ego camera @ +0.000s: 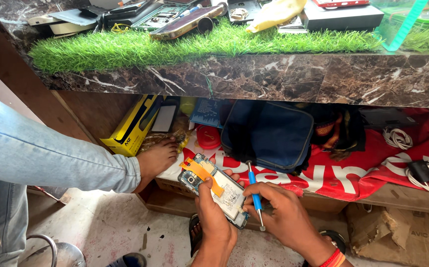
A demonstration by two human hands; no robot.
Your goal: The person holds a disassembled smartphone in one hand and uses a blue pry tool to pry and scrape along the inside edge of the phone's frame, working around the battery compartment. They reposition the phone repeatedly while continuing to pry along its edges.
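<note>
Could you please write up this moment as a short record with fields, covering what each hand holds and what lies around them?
Left hand: grip shut on an opened phone, back cover off, battery showing, orange flex strip across it.
Right hand: grip shut on a blue-handled screwdriver, tip pointing down beside the phone.
Behind the hands: dark blue pouch on a red cloth on the lower shelf.
Left side: yellow box; a bare foot rests on the shelf edge.
Above: marble-pattern counter with green artificial grass mat and phone parts.

Open floor (110,222) lower left, blue pouch (269,133) ahead, marble counter (273,79) overhead
</note>
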